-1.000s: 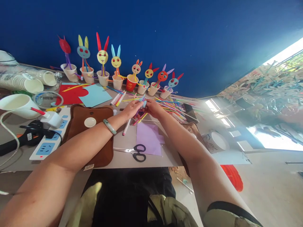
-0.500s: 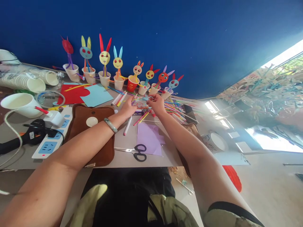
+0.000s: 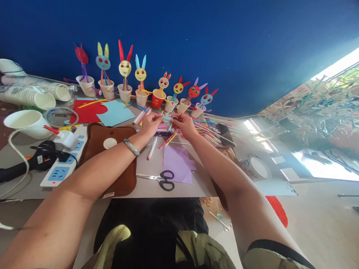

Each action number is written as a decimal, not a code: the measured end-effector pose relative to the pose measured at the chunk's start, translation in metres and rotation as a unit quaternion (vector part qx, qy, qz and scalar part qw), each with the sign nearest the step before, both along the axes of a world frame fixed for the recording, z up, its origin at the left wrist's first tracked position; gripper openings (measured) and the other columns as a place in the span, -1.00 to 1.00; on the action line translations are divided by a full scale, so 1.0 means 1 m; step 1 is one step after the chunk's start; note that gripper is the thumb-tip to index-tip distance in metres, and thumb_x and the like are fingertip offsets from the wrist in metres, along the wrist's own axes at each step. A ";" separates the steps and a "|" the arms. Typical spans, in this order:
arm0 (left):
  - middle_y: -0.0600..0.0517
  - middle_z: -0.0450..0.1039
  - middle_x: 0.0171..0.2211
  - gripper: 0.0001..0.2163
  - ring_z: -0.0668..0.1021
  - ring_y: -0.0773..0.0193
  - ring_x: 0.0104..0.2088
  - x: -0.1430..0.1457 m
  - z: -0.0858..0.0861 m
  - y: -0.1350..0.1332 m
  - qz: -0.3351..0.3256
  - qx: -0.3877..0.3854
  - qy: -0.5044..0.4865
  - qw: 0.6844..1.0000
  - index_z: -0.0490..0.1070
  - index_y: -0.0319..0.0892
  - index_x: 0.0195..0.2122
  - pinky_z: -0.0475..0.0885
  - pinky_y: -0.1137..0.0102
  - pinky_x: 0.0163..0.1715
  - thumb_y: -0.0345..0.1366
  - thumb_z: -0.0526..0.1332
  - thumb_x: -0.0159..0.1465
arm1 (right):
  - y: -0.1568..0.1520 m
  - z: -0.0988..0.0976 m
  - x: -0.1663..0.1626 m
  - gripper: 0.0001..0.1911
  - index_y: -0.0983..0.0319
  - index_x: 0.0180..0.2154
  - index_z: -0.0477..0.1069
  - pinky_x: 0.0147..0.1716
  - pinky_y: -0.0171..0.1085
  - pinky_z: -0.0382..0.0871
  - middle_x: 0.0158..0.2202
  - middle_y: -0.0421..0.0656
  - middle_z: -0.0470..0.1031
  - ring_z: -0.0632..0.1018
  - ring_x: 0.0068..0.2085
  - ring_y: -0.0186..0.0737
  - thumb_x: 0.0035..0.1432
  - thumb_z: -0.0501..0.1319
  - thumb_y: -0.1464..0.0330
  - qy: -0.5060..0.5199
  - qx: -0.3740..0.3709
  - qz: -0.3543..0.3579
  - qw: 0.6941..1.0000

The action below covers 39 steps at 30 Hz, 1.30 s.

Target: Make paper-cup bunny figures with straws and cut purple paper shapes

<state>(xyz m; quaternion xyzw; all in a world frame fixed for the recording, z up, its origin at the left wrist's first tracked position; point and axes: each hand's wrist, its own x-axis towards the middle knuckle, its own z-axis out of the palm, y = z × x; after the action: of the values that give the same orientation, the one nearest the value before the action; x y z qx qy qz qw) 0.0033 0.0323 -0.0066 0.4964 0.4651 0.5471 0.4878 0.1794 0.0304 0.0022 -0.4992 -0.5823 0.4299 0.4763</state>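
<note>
Over the middle of the table, my left hand (image 3: 150,124) and my right hand (image 3: 184,125) face each other with fingertips pinched. Between them is a small light blue paper piece (image 3: 167,118), held at its left and right sides; its exact shape is too small to make out. Below the hands lie a white marker (image 3: 152,148) with a pink end and several thin coloured sticks (image 3: 171,139). Nearer me are purple paper sheets (image 3: 177,164) and scissors (image 3: 162,178) with black handles.
Several paper cups with rabbit-faced figures (image 3: 125,69) line the blue wall. Left are a power strip (image 3: 60,170), stacked cups (image 3: 30,98), a tape roll (image 3: 61,116) and a brown pouch (image 3: 123,183). Right are pipe cleaners (image 3: 206,132) and a dark phone-like object (image 3: 225,133).
My left hand has closed its fingers at the left side of the light blue paper piece. The piece has shifted slightly left, between both hands.
</note>
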 end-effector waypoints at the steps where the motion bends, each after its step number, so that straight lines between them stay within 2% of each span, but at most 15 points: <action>1: 0.06 0.56 -0.45 -0.98 0.54 0.31 -0.38 0.000 0.000 0.001 0.007 -0.001 -0.008 1.000 0.53 -0.21 -0.43 0.43 0.42 -0.26 -0.39 0.31 0.13 | 0.001 -0.001 0.003 -0.60 0.21 -0.30 0.43 -0.55 -0.36 0.30 -0.54 -0.31 0.44 0.46 -0.55 -0.38 -0.16 0.45 0.17 -0.009 -0.001 -0.016 1.000; 3: 0.07 0.55 -0.48 -0.97 0.54 0.31 -0.40 -0.001 0.000 0.002 0.017 -0.006 -0.020 1.000 0.53 -0.20 -0.45 0.42 0.43 -0.29 -0.37 0.32 0.12 | 0.003 -0.002 0.009 -0.64 0.22 -0.32 0.44 -0.53 -0.34 0.29 -0.52 -0.29 0.46 0.43 -0.53 -0.37 -0.16 0.44 0.20 -0.042 0.003 -0.070 0.997; 7: 0.08 0.52 -0.51 -0.96 0.50 0.35 -0.45 0.001 0.000 0.002 0.015 -0.020 -0.050 0.998 0.54 -0.21 -0.46 0.40 0.44 -0.31 -0.37 0.33 0.11 | 0.003 0.001 0.016 -0.64 0.22 -0.27 0.50 -0.37 -0.29 0.37 -0.33 -0.20 0.56 0.48 -0.38 -0.31 -0.11 0.41 0.18 -0.089 0.026 -0.170 0.981; 10: 0.08 0.52 -0.52 -0.96 0.50 0.35 -0.45 0.002 0.002 -0.001 -0.008 -0.023 -0.066 0.998 0.54 -0.22 -0.46 0.40 0.43 -0.31 -0.36 0.36 0.08 | -0.004 0.008 0.012 -0.57 0.21 -0.28 0.54 -0.24 -0.25 0.42 -0.29 -0.16 0.59 0.53 -0.27 -0.25 0.07 0.28 -0.02 -0.046 0.012 -0.146 0.988; 13: 0.08 0.53 -0.51 -0.92 0.50 0.34 -0.46 0.002 0.003 -0.005 -0.030 -0.016 -0.058 0.998 0.56 -0.22 -0.44 0.40 0.42 -0.32 -0.34 0.39 0.05 | -0.013 0.013 0.003 -0.48 0.22 -0.34 0.55 -0.21 -0.24 0.42 -0.32 -0.17 0.58 0.54 -0.26 -0.23 0.02 0.30 -0.13 -0.032 0.002 -0.070 0.997; 15: 0.08 0.53 -0.51 -0.89 0.49 0.35 -0.46 0.001 0.003 -0.007 -0.042 -0.009 -0.046 0.998 0.56 -0.22 -0.43 0.39 0.42 -0.33 -0.32 0.40 0.03 | -0.018 0.014 -0.001 -0.49 0.22 -0.37 0.54 -0.23 -0.24 0.42 -0.39 -0.20 0.56 0.53 -0.30 -0.23 -0.11 0.42 -0.09 -0.040 0.003 -0.030 0.999; 17: 0.07 0.54 -0.50 -0.86 0.49 0.35 -0.45 0.000 0.003 -0.009 -0.052 -0.001 -0.040 0.998 0.55 -0.22 -0.43 0.39 0.42 -0.33 -0.30 0.42 0.02 | -0.021 0.014 -0.003 -0.51 0.21 -0.39 0.52 -0.26 -0.23 0.41 -0.46 -0.22 0.52 0.52 -0.35 -0.23 -0.17 0.47 -0.04 -0.046 0.010 -0.020 0.999; 21: 0.06 0.54 -0.46 -0.84 0.51 0.33 -0.42 0.000 0.004 -0.010 -0.050 0.007 -0.043 0.998 0.50 -0.20 -0.43 0.40 0.41 -0.32 -0.26 0.42 0.05 | -0.026 0.012 0.002 -0.62 0.20 -0.39 0.50 -0.30 -0.18 0.39 -0.47 -0.19 0.50 0.51 -0.37 -0.18 0.03 0.39 0.01 -0.102 0.049 -0.069 0.991; 23: 0.08 0.49 -0.50 -0.83 0.49 0.36 -0.48 0.001 0.007 -0.011 -0.030 -0.001 -0.038 0.999 0.45 -0.19 -0.45 0.38 0.42 -0.38 -0.24 0.38 0.13 | -0.030 0.013 0.007 -0.70 0.19 -0.38 0.51 -0.21 -0.11 0.38 -0.43 -0.16 0.51 0.51 -0.32 -0.13 0.15 0.32 0.08 -0.192 0.135 -0.120 0.965; 25: 0.07 0.46 -0.53 -0.76 0.44 0.38 -0.56 0.003 0.011 -0.012 -0.040 -0.046 -0.035 0.998 0.41 -0.18 -0.49 0.33 0.43 -0.47 -0.17 0.31 0.25 | -0.037 0.015 0.014 -0.75 0.18 -0.36 0.53 -0.07 -0.02 0.32 -0.35 -0.12 0.52 0.50 -0.21 -0.08 0.25 0.24 0.16 -0.311 0.251 -0.149 0.904; 28: -0.02 0.52 -0.48 -0.60 0.45 0.38 -0.61 0.005 0.018 -0.016 -0.150 -0.173 -0.056 0.972 0.43 -0.18 -0.48 0.26 0.43 -0.57 0.03 0.19 0.33 | -0.047 0.019 0.021 -0.76 0.12 -0.31 0.55 0.04 0.04 0.20 -0.26 -0.10 0.53 0.48 -0.14 -0.08 0.35 0.15 0.25 -0.454 0.360 -0.098 0.809; 30: -0.05 0.55 -0.44 -0.60 0.48 0.37 -0.59 0.005 0.020 -0.021 -0.228 -0.206 -0.087 0.948 0.44 -0.19 -0.45 0.25 0.46 -0.60 0.07 0.25 0.28 | -0.052 0.020 0.023 -0.74 0.09 -0.29 0.54 0.02 0.03 0.20 -0.25 -0.11 0.54 0.47 -0.16 -0.11 0.38 0.11 0.27 -0.513 0.376 -0.032 0.771; 32: -0.01 0.54 -0.46 -0.71 0.48 0.41 -0.57 0.004 0.021 -0.025 -0.265 -0.181 -0.103 0.941 0.42 -0.19 -0.44 0.24 0.51 -0.60 -0.08 0.38 0.19 | -0.054 0.019 0.022 -0.71 0.10 -0.31 0.53 -0.02 0.00 0.21 -0.26 -0.11 0.54 0.47 -0.20 -0.14 0.41 0.07 0.27 -0.546 0.373 0.027 0.750; 35: 0.04 0.51 -0.50 -0.84 0.42 0.49 -0.60 0.003 0.020 -0.029 -0.251 -0.146 -0.086 0.953 0.41 -0.22 -0.47 0.18 0.55 -0.61 -0.36 0.40 0.13 | -0.055 0.017 0.022 -0.67 0.12 -0.32 0.51 -0.06 -0.03 0.23 -0.27 -0.10 0.54 0.46 -0.24 -0.16 0.43 0.02 0.29 -0.556 0.365 0.073 0.743; 39: 0.04 0.50 -0.53 -0.88 0.40 0.48 -0.62 0.003 0.018 -0.025 -0.193 -0.142 -0.074 0.968 0.43 -0.22 -0.45 0.19 0.50 -0.58 -0.38 0.37 0.12 | -0.054 0.016 0.030 -0.69 0.12 -0.28 0.51 -0.06 -0.04 0.23 -0.27 -0.12 0.54 0.46 -0.25 -0.19 0.44 0.04 0.30 -0.550 0.363 0.069 0.748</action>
<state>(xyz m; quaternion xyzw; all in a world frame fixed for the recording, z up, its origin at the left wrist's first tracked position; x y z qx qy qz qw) 0.0060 0.0071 0.0114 0.4606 0.3962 0.4056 0.6829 0.2091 -0.0234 0.0181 -0.3971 -0.8887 -0.1317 0.1877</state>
